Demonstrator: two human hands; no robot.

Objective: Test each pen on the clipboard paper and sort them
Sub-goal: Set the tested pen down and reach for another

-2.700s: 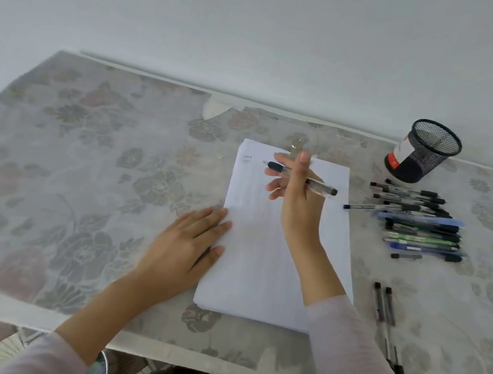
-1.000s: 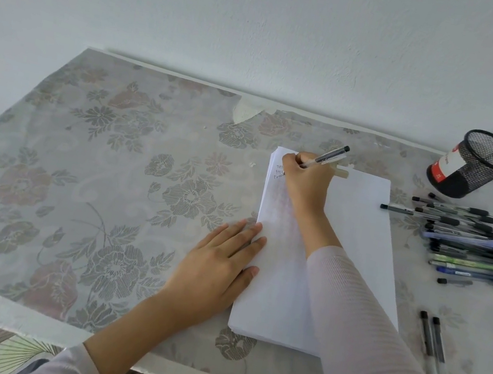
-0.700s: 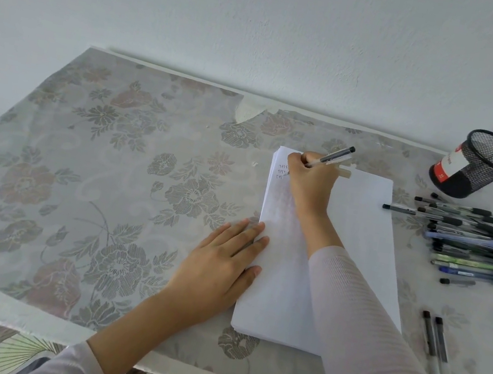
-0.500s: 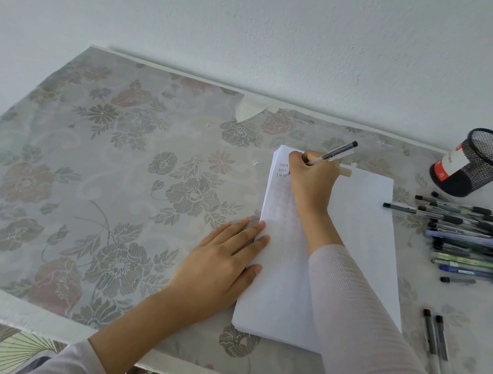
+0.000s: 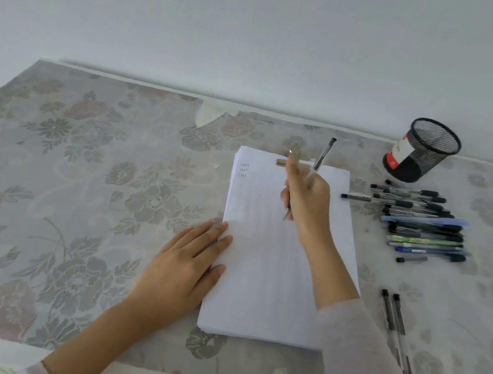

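A white stack of clipboard paper [image 5: 260,274] lies in the middle of the table, with three small lines of writing [image 5: 243,170] near its top left corner. My right hand [image 5: 308,200] is raised above the upper part of the paper and holds a clear pen with a black cap end [image 5: 322,157] upright, tip pointing down. My left hand [image 5: 186,265] lies flat with fingers apart on the paper's left edge. A pile of several pens [image 5: 418,225] lies to the right. Two black pens [image 5: 394,326] lie apart near the right front.
A black mesh pen cup [image 5: 421,150] stands tilted at the back right by the wall. The clipboard's metal clip [image 5: 291,155] shows at the paper's top edge. A floral cloth [image 5: 75,190] covers the table, whose front edge runs along the bottom.
My right hand has lifted off the top left corner of the paper and moved right and toward me, swinging the pen upright. A third line of writing now shows. My left hand stayed put.
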